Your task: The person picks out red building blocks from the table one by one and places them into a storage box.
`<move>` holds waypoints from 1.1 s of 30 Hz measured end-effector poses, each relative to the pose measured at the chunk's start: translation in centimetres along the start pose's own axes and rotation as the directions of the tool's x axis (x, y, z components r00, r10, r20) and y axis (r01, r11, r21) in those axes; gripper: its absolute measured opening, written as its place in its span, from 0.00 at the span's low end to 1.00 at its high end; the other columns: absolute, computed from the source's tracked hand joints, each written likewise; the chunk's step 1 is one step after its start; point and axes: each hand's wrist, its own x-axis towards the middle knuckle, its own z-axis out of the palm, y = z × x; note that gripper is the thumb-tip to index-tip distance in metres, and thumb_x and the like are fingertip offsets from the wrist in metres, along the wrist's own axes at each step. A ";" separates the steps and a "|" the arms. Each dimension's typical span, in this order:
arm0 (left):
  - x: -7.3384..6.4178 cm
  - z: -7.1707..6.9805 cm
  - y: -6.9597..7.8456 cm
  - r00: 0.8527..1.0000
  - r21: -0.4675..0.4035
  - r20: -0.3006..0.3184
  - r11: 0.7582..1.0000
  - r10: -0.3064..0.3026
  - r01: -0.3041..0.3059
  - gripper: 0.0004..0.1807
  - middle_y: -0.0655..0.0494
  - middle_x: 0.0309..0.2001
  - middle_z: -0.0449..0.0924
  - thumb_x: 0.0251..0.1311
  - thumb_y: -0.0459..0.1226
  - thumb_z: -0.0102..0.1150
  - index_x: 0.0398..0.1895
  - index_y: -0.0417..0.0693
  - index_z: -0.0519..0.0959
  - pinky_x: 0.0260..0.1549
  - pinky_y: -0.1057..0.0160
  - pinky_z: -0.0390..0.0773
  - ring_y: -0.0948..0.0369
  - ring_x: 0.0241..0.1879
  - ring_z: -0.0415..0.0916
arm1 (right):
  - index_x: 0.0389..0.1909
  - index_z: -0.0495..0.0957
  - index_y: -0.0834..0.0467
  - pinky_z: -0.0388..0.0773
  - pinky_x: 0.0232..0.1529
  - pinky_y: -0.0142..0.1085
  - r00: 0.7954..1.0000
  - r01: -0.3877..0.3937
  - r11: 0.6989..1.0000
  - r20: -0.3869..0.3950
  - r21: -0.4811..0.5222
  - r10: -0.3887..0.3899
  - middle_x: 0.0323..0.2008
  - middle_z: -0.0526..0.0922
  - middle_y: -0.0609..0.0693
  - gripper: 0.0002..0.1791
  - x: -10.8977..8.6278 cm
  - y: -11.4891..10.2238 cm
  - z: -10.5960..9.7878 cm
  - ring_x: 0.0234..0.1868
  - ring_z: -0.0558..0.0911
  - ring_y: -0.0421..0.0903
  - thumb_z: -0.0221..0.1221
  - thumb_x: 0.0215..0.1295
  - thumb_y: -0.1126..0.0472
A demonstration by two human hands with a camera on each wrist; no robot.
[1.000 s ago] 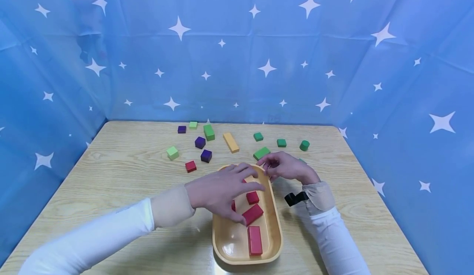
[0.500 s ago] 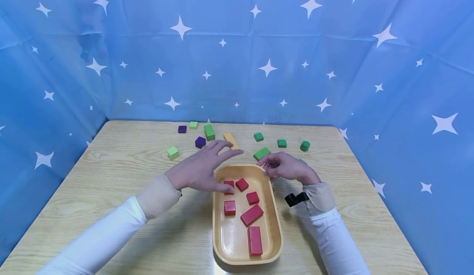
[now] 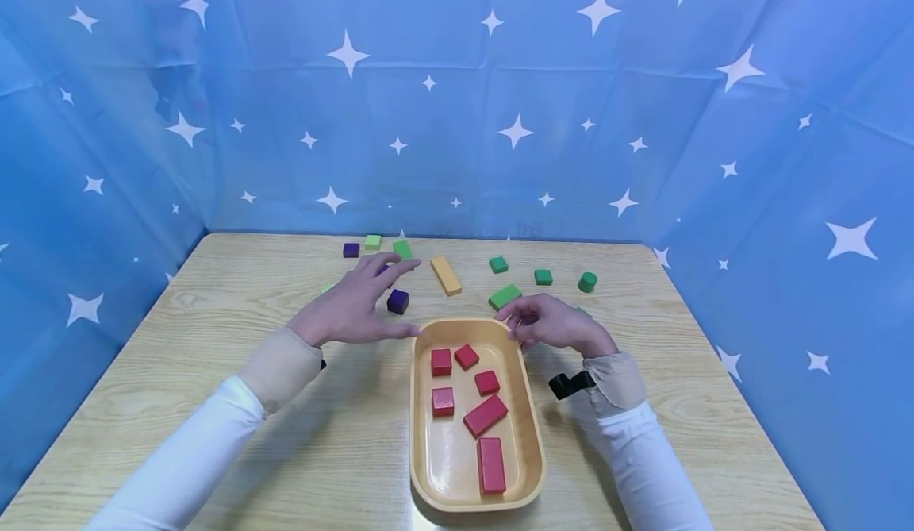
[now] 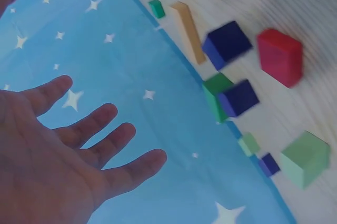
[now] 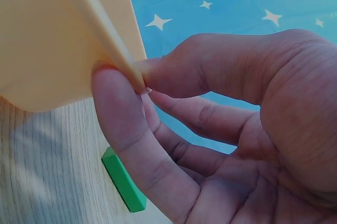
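Note:
My left hand (image 3: 357,301) hangs over the table just left of the tray, its fingers spread and holding nothing. A red block (image 4: 280,58) lies below it in the left wrist view, hidden behind the hand in the head view. Close by it are dark purple cubes (image 3: 397,302) and a pale green block (image 4: 305,159). My right hand (image 3: 553,323) pinches the rim of a tan tray (image 3: 535,436) at its far right corner, between thumb and forefinger. Inside the tray lie several red blocks (image 3: 485,416), spread over its floor.
Toward the back stand a yellow-orange bar (image 3: 446,275), a green block (image 3: 505,296) beyond the right hand, and smaller dark green pieces, including a cylinder (image 3: 587,282). A blue star-printed curtain (image 3: 457,102) encloses the wooden table (image 3: 214,340) at the back and sides.
My left hand has moved from over the tray leftward and away to the table beside it, uncovering the red blocks inside. The right hand keeps its grip on the rim; the tray stays put.

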 end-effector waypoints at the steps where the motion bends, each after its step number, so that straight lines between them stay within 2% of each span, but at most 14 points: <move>1: -0.1 0.1 -0.3 1.000 -0.002 -0.002 1.000 -0.003 0.003 0.56 0.51 0.78 0.55 0.52 0.67 0.69 0.81 0.69 0.54 0.70 0.36 0.64 0.47 0.77 0.54 | 0.59 0.78 0.65 0.86 0.46 0.53 1.000 0.000 1.000 0.000 -0.003 0.000 0.41 0.80 0.59 0.18 0.0 0.0 0.0 0.39 0.82 0.48 0.58 0.70 0.71; 6: -0.4 0.4 -1.7 1.000 0.003 0.004 1.000 -0.025 0.025 0.55 0.51 0.76 0.58 0.52 0.65 0.71 0.81 0.68 0.55 0.68 0.37 0.68 0.47 0.74 0.57 | 0.58 0.79 0.64 0.86 0.46 0.53 1.000 -0.004 1.000 -0.006 -0.002 0.004 0.40 0.80 0.57 0.17 0.0 -0.1 0.1 0.39 0.82 0.47 0.58 0.70 0.70; 10: -0.7 0.7 -2.5 0.997 0.007 0.035 0.998 -0.065 0.065 0.56 0.48 0.76 0.59 0.51 0.65 0.71 0.81 0.65 0.56 0.66 0.36 0.70 0.46 0.73 0.59 | 0.58 0.78 0.64 0.86 0.45 0.53 1.000 0.001 1.000 0.000 0.007 -0.001 0.40 0.80 0.56 0.17 0.0 -0.2 0.1 0.38 0.83 0.46 0.58 0.70 0.70; 15: -0.9 1.2 -3.3 0.986 0.005 0.088 0.990 -0.139 0.139 0.54 0.44 0.75 0.58 0.52 0.65 0.71 0.80 0.60 0.59 0.61 0.36 0.74 0.45 0.72 0.61 | 0.58 0.79 0.61 0.86 0.46 0.54 1.000 -0.018 1.000 -0.010 -0.011 0.018 0.39 0.81 0.56 0.16 0.0 -0.3 0.1 0.36 0.84 0.48 0.59 0.71 0.68; 19: -0.8 1.6 -3.9 0.977 0.031 0.116 0.984 -0.177 0.174 0.53 0.40 0.74 0.60 0.54 0.63 0.71 0.80 0.56 0.60 0.60 0.35 0.75 0.42 0.70 0.62 | 0.58 0.80 0.61 0.86 0.46 0.53 1.000 -0.024 0.999 -0.018 -0.022 0.024 0.40 0.81 0.57 0.17 0.1 -0.4 0.0 0.35 0.84 0.49 0.59 0.71 0.68; 24: -0.7 2.2 -4.5 0.967 0.068 0.160 0.979 -0.200 0.192 0.51 0.37 0.73 0.62 0.57 0.58 0.71 0.79 0.50 0.61 0.63 0.36 0.73 0.39 0.71 0.61 | 0.58 0.80 0.61 0.86 0.45 0.53 1.000 -0.023 1.000 -0.018 -0.019 0.022 0.40 0.81 0.57 0.17 0.1 -0.4 0.0 0.36 0.84 0.49 0.59 0.71 0.68; 29: -0.3 2.7 -4.9 0.961 0.098 0.188 0.977 -0.203 0.188 0.45 0.37 0.67 0.68 0.61 0.51 0.69 0.77 0.45 0.64 0.62 0.40 0.74 0.41 0.66 0.66 | 0.58 0.80 0.61 0.86 0.46 0.52 0.999 -0.036 0.999 -0.022 -0.013 0.036 0.40 0.81 0.57 0.17 0.0 -0.5 0.1 0.35 0.84 0.49 0.59 0.70 0.68; 33: 0.1 3.0 -5.1 0.947 0.114 0.225 0.971 -0.231 0.210 0.41 0.37 0.65 0.69 0.63 0.49 0.68 0.76 0.44 0.66 0.60 0.42 0.76 0.43 0.63 0.68 | 0.59 0.80 0.62 0.86 0.45 0.51 0.999 -0.033 0.999 -0.018 -0.007 0.033 0.40 0.81 0.57 0.17 0.1 -0.4 0.0 0.36 0.84 0.48 0.59 0.70 0.69</move>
